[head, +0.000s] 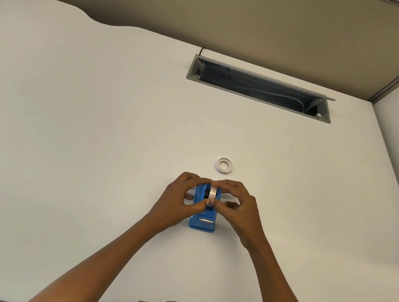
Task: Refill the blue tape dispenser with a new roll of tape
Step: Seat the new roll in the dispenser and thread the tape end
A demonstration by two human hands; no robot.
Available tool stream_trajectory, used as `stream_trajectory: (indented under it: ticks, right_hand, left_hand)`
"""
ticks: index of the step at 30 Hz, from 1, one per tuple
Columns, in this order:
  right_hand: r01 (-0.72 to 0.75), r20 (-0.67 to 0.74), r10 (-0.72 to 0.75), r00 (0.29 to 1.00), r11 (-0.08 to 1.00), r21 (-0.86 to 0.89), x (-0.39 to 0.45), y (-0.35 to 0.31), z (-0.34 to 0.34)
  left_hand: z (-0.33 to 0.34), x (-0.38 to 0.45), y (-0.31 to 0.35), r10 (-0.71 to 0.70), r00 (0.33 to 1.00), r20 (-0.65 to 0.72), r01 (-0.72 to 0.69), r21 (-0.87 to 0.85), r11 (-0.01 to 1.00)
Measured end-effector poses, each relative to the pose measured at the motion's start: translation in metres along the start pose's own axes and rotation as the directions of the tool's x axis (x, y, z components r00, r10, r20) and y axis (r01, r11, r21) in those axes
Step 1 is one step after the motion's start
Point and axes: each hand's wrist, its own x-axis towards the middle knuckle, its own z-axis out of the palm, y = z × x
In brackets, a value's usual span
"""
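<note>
**deskcam_op:** ok so from my remote feed here: the blue tape dispenser (203,216) sits flat on the white desk (91,133), a smooth matte top with a wavy back edge. It's a blocky, glossy plastic thing with rounded corners, and there's a small shiny metal strip near its front end. Both hands are bunched over its back half.

**tape_nerd42:** what are the hands actually doing?

**deskcam_op:** The left hand (180,200) has thumb and fingers curled in, pinching the roll of tape (212,193) from its side. The right hand (236,206) mirrors it, thumb and fingertips clamped on the other side. The thumbs nearly meet at the front of the roll. So both are grasping the same roll, neither is loose.

**tape_nerd42:** where's the roll, in or out?

**deskcam_op:** It stands on edge, a narrow translucent-whitish band, right over the dispenser's dark cradle. Can't tell if it's seated all the way, the fingers cover the sides.

**tape_nerd42:** anything else around?

**deskcam_op:** A small white ring (224,165), hollow in the middle, lies flat on the desk just beyond the hands, apart from the dispenser. Further back there's a grey metal cable tray (260,88) sunk into the desk, lid propped open, with pale cables inside. Beige partition wall behind. Olive hoodie with drawstrings at the bottom edge.
</note>
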Motion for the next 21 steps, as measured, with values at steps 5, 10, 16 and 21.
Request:
stream_trajectory:
  ticks: [5,10,16,21]
  right_hand:
    - [-0.072,-0.005,0.073,0.997,0.995,0.072,0.003,-0.002,0.0]
    - [-0.108,-0.012,0.11,0.994,0.985,0.132,0.007,-0.005,0.001]
    - [-0.146,-0.035,0.156,0.987,0.969,0.201,0.01,-0.003,0.004]
    - [-0.229,-0.022,0.247,0.969,0.926,0.3,0.014,-0.004,0.005]
  left_hand:
    - [0.0,-0.001,0.0,-0.017,1.0,0.003,0.017,-0.006,1.0]
    - [0.0,-0.001,-0.001,-0.012,1.0,0.003,0.012,-0.002,1.0]
    - [0.001,-0.001,-0.001,-0.016,1.0,0.002,0.016,-0.004,1.0]
    - [0.003,-0.001,-0.001,-0.012,1.0,0.002,0.012,-0.006,1.0]
